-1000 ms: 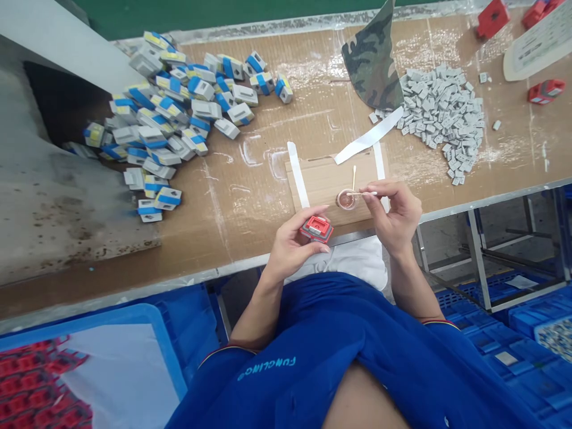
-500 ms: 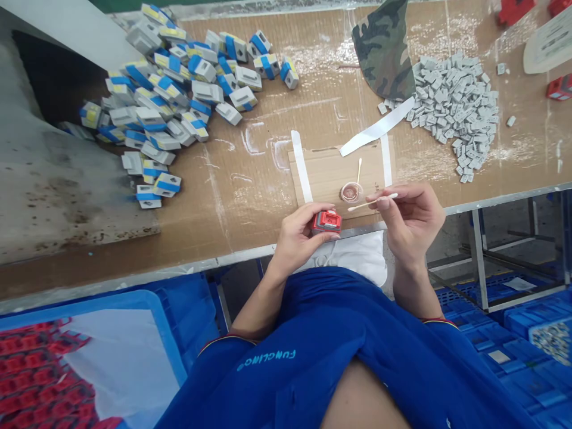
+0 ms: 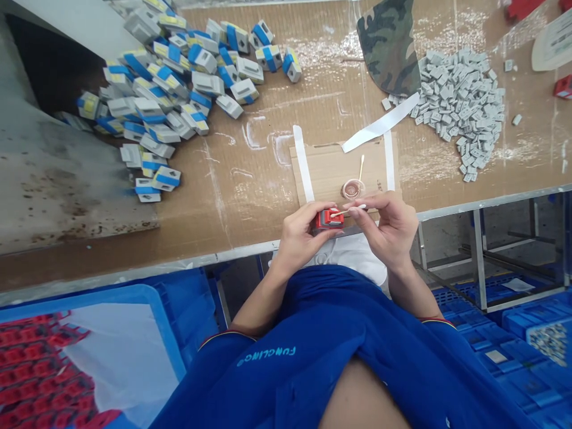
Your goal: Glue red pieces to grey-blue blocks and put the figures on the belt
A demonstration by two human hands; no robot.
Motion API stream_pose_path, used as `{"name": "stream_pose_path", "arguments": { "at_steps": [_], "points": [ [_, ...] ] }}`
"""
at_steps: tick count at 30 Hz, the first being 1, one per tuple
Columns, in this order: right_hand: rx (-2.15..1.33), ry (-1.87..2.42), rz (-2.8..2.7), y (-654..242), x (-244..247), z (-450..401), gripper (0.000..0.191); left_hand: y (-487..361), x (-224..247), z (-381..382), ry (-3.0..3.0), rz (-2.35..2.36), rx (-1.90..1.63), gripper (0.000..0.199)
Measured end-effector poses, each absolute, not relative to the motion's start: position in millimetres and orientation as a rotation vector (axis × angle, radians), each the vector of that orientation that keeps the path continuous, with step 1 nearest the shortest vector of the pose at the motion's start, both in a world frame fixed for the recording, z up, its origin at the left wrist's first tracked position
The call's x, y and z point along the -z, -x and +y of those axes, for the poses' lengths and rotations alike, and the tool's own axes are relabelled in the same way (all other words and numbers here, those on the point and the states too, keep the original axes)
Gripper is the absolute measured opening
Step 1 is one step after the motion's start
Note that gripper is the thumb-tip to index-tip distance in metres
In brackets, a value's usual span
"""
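The person's left hand [image 3: 301,237] wraps its fingers and thumb around a red plastic part [image 3: 329,220], holding it closed in the palm just above the bench edge, over a cardboard pad [image 3: 319,173]. The right hand [image 3: 393,229] pinches a cotton swab [image 3: 353,210] near its white end between thumb and fingertips, and the swab's tip reaches the top of the red part, apparently touching it, though the fingers partly hide the contact. The red part looks light and rigid, best held by its sides so that the treated top stays free; the swab looks light and thin, steadiest when held by the stick. On the pad stands a small clear cup [image 3: 354,189] with brownish liquid, probably easy to tip, and a second swab [image 3: 361,170] lies upright-leaning beside it. White tape strips [image 3: 382,124] cross the cardboard-covered workbench [image 3: 250,202], with grey parts [image 3: 460,113], blue-and-white housings [image 3: 179,89] and a camouflage cloth [image 3: 388,44] around. The blue shirt [image 3: 313,369] carries lettering that seems to read "FUNGLING".
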State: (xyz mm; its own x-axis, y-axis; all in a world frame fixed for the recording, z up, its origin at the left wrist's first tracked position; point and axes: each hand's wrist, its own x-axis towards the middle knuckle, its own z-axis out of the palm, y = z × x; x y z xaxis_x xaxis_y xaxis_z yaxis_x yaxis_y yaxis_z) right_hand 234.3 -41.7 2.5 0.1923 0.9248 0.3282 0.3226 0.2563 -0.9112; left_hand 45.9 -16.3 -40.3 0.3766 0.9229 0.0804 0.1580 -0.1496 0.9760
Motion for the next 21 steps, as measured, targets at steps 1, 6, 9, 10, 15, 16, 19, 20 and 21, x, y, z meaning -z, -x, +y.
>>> {"name": "stream_pose_path", "arguments": {
  "at_steps": [1, 6, 9, 10, 15, 16, 19, 20, 21],
  "points": [
    [-0.657, 1.299, -1.358, -234.3, -2.4, -41.8, 0.01, -45.8, 40.0, -16.2, -1.584, 0.99, -0.91, 0.047],
    [-0.673, 1.337, -1.367, -233.8, -1.3, -41.7, 0.007, -45.9, 38.2, -15.7, -1.555, 0.991, -0.894, 0.046],
    [-0.654, 1.306, -1.37, -233.2, -0.9, -40.8, 0.007, -46.3, 37.1, -15.3, -1.536, 0.984, -0.893, 0.045],
    [-0.643, 1.295, -1.372, -233.0, -0.8, -40.5, 0.008, -46.3, 36.9, -15.2, -1.533, 0.984, -0.892, 0.045],
    [-0.629, 1.3, -1.391, -232.2, -0.8, -39.8, 0.006, -46.0, 35.9, -15.1, -1.532, 0.997, -0.878, 0.044],
    [-0.627, 1.304, -1.393, -231.9, -0.9, -39.7, 0.006, -45.8, 35.8, -15.1, -1.533, 0.997, -0.879, 0.044],
    [-0.604, 1.311, -1.412, -231.0, -1.4, -38.7, 0.007, -45.4, 35.6, -14.9, -1.535, 0.988, -0.882, 0.045],
    [-0.588, 1.316, -1.422, -230.8, -1.5, -38.2, 0.007, -45.2, 35.6, -14.8, -1.536, 0.984, -0.879, 0.045],
    [-0.575, 1.32, -1.431, -230.6, -1.6, -37.6, 0.008, -45.1, 35.7, -14.7, -1.537, 0.981, -0.877, 0.044]
  ]
}}
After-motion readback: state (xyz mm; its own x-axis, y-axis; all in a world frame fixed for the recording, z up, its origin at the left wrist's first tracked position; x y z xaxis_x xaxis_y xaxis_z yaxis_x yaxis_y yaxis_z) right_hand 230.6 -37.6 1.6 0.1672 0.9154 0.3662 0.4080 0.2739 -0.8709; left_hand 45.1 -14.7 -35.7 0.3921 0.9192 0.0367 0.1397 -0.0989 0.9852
